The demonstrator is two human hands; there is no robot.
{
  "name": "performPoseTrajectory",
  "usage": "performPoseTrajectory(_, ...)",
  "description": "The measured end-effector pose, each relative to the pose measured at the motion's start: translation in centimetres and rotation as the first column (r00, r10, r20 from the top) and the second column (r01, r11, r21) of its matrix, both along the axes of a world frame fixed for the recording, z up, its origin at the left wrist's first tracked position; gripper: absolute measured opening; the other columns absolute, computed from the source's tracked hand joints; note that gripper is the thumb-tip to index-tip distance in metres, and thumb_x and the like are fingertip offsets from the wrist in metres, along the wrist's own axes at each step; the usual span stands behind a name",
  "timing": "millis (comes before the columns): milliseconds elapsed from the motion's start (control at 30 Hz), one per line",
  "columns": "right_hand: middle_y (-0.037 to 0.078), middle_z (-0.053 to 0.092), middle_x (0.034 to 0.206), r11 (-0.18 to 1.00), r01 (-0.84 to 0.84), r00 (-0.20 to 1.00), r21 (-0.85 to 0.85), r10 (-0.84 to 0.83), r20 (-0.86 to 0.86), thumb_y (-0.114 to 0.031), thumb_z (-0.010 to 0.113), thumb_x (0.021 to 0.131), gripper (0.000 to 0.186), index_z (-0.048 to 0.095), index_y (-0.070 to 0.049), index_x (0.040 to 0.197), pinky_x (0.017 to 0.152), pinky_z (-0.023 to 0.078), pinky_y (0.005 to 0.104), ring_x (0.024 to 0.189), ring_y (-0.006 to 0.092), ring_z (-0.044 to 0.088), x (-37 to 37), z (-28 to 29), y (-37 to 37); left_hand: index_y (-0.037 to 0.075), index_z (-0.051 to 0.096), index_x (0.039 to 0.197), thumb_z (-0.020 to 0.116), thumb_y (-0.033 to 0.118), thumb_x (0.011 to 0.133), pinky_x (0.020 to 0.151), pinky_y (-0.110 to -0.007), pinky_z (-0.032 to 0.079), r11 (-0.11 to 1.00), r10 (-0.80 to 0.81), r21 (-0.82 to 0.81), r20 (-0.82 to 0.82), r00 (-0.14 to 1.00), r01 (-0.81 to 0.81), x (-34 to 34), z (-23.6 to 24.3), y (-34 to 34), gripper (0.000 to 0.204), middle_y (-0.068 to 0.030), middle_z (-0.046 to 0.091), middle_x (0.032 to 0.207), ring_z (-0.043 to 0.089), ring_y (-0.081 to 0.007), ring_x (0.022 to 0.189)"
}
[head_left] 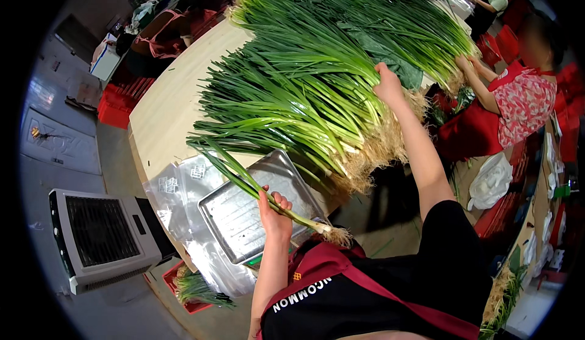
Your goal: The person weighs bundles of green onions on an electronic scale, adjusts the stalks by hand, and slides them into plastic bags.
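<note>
My left hand [275, 216] is closed round a small bunch of green onions [306, 221]. Their pale roots point toward my apron and their green tips slant up to the left, above a shallow metal tray [228, 221]. A large heap of green onions [292, 96] covers the table, its hairy roots facing me and the right side. My right arm stretches out to the heap's right part, where my right hand [388, 87] grips stalks near their pale ends; its fingertips are partly hidden.
Clear plastic bags [183, 203] lie beside the tray on the pale table [167, 102]. A co-worker in a red apron [518, 105] handles onions at the right. An air cooler [100, 230] stands left; below it, a red crate [198, 307] holds more onions.
</note>
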State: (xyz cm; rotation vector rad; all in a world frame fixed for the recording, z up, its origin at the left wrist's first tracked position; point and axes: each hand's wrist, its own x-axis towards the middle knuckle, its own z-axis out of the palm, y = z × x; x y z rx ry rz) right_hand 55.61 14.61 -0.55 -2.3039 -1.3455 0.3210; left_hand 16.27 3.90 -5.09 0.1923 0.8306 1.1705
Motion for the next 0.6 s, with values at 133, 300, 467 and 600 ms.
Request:
performPoseTrajectory(133,0.023,0.048,0.121,0.989,-0.045,0.998,-0.138,0.038,-0.056,-0.016,0.075,0.064,0.076,0.033,0.001,0.126,0.088,0.042,0.0402,0.11,0.034,0.049,1.6,-4.1,0.7,0.015,0.043,0.103,0.045,0.036,0.092,0.055,-0.029,0.032,1.0,-0.016,0.003,0.024,1.0,0.016,0.0,0.1,-0.1,0.023,-0.0006,0.041,0.067,0.039,-0.0132,0.057)
performPoseTrajectory(300,0.022,0.039,0.132,0.951,-0.059,0.996,-0.305,0.037,-0.076,-0.033,0.08,0.06,0.1,0.023,0.002,0.136,0.094,0.04,0.039,0.116,0.0322,0.044,1.5,-5.7,0.1,0.016,0.044,0.102,0.044,0.036,0.092,0.054,-0.027,0.032,1.0,0.003,-0.017,0.003,1.0,-0.003,0.3,0.7,-0.1,0.023,0.0003,0.039,0.065,0.037,-0.0118,0.055)
performPoseTrajectory(467,0.018,0.057,0.108,0.987,0.009,0.994,-0.16,-0.026,-0.104,-0.007,0.068,0.066,0.071,0.036,-0.001,0.129,0.077,0.048,0.0373,0.091,0.0293,0.058,0.1,-4.6,-0.1,0.015,0.042,0.103,0.046,0.036,0.092,0.055,-0.028,0.033,1.0,0.012,0.006,-0.002,1.0,-0.012,0.0,0.2,-0.1,0.024,-0.0005,0.041,0.066,0.039,-0.013,0.056)
performPoseTrajectory(600,0.013,0.059,0.106,0.994,0.091,0.951,-0.068,-0.107,-0.292,0.001,0.064,0.065,0.069,0.039,-0.006,0.129,0.072,0.049,0.0344,0.083,0.0225,0.06,0.0,0.8,-1.2,0.015,0.042,0.103,0.046,0.036,0.091,0.054,-0.028,0.033,1.0,0.007,-0.005,-0.002,1.0,-0.007,-0.1,0.2,0.0,0.024,-0.0005,0.041,0.066,0.04,-0.0128,0.056)
